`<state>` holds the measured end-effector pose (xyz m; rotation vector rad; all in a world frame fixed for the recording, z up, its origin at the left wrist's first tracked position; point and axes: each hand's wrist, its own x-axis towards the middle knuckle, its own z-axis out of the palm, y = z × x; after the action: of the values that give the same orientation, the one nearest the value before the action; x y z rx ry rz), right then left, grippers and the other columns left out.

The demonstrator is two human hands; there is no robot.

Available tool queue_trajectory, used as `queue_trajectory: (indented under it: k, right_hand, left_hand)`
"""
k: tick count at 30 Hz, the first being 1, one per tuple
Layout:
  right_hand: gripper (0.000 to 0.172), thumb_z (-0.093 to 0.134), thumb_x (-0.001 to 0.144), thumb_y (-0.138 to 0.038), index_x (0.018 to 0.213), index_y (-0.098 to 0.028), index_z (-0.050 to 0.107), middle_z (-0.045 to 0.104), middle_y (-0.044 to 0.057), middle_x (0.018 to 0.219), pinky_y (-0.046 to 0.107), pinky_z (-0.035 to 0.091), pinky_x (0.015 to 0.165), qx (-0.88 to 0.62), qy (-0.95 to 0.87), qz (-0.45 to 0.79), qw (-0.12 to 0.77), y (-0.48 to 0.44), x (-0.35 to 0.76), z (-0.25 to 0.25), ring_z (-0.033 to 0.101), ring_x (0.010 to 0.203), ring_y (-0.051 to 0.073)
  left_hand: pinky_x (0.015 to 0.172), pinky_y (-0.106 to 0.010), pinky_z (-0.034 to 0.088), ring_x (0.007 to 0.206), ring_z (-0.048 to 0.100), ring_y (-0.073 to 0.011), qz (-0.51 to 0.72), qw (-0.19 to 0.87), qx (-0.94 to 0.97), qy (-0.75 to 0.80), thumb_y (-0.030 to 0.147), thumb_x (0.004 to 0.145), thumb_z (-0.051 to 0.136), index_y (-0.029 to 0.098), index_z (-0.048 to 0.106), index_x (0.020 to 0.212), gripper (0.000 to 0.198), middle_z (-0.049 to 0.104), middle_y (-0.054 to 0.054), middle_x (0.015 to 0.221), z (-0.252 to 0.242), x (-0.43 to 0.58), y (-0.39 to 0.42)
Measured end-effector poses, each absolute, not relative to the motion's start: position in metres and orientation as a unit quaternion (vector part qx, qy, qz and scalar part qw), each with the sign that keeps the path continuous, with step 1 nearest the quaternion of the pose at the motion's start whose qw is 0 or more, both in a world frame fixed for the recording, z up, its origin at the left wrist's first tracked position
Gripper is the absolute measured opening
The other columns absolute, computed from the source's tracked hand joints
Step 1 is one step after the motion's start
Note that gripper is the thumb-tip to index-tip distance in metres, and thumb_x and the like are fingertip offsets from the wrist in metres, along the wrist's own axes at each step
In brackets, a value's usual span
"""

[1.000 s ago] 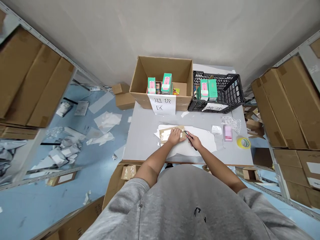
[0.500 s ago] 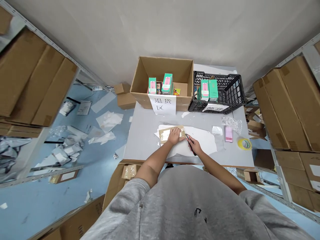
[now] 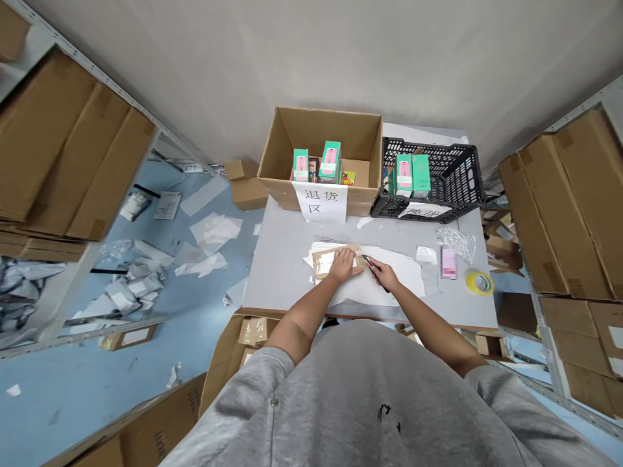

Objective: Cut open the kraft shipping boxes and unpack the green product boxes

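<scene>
A flat cardboard packet [image 3: 323, 264] wrapped in clear tape lies on a white paper sheet [image 3: 402, 272] on the grey table. My left hand [image 3: 344, 264] presses palm down on the packet. My right hand [image 3: 384, 275] grips a dark-handled box cutter [image 3: 373, 267], whose tip is at the packet's right end, by the tape. Part of the packet is hidden under my left hand.
Beyond the sheet, a cardboard box [image 3: 321, 155] and a black plastic crate [image 3: 438, 181] hold green-and-pink boxes. A yellow tape roll [image 3: 479, 283], bubble wrap [image 3: 457, 244] and a pink card [image 3: 448, 262] lie right. Cartons fill shelves both sides; scraps litter the blue floor.
The whole view has drifted slightly. My right hand and the cutter have shifted a little at the packet's right end, while my left hand stays pressed on the packet.
</scene>
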<state>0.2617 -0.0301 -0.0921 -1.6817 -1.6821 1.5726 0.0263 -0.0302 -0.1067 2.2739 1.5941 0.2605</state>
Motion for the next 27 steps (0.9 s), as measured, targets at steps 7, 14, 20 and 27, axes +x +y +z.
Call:
queue_trajectory:
  k: [7,14,20,27]
  right_hand:
    - [0.059,0.062,0.107,-0.049,0.162,-0.029,0.066,0.067,-0.004,0.069,0.024,0.046,0.051,-0.580,-0.578,0.556,0.145,-0.020,0.251,-0.086,0.049,0.045,0.012]
    - [0.058,0.064,0.105,-0.047,0.160,-0.031,0.068,0.066,-0.006,0.067,0.025,0.047,0.055,-0.590,-0.573,0.553,0.134,-0.019,0.253,-0.084,0.049,0.046,0.012]
    - [0.054,0.059,0.108,-0.043,0.160,-0.031,0.068,0.065,-0.005,0.066,0.025,0.044,0.056,-0.584,-0.597,0.534,0.133,-0.021,0.255,-0.087,0.051,0.046,0.013]
    - [0.053,0.064,0.105,-0.043,0.157,-0.032,0.071,0.066,-0.005,0.065,0.025,0.045,0.056,-0.603,-0.591,0.521,0.127,-0.016,0.252,-0.087,0.050,0.045,0.013]
  left_hand:
    - [0.104,-0.047,0.041,0.123,0.058,-0.0373,0.094,0.185,0.800,0.563,0.063,0.099,0.074,0.020,0.065,0.126,0.051,0.066,-0.017,0.126,-0.103,0.026,-0.031]
    - [0.105,-0.048,0.040,0.123,0.058,-0.0380,0.100,0.200,0.796,0.563,0.059,0.098,0.075,0.021,0.065,0.128,0.050,0.065,-0.017,0.126,-0.102,0.026,-0.032]
    - [0.103,-0.048,0.040,0.121,0.058,-0.0378,0.089,0.206,0.796,0.562,0.061,0.100,0.072,0.020,0.066,0.126,0.049,0.066,-0.017,0.124,-0.100,0.027,-0.034]
    - [0.105,-0.048,0.041,0.121,0.059,-0.0375,0.087,0.199,0.808,0.548,0.058,0.104,0.067,0.018,0.066,0.123,0.044,0.066,-0.018,0.123,-0.100,0.026,-0.038]
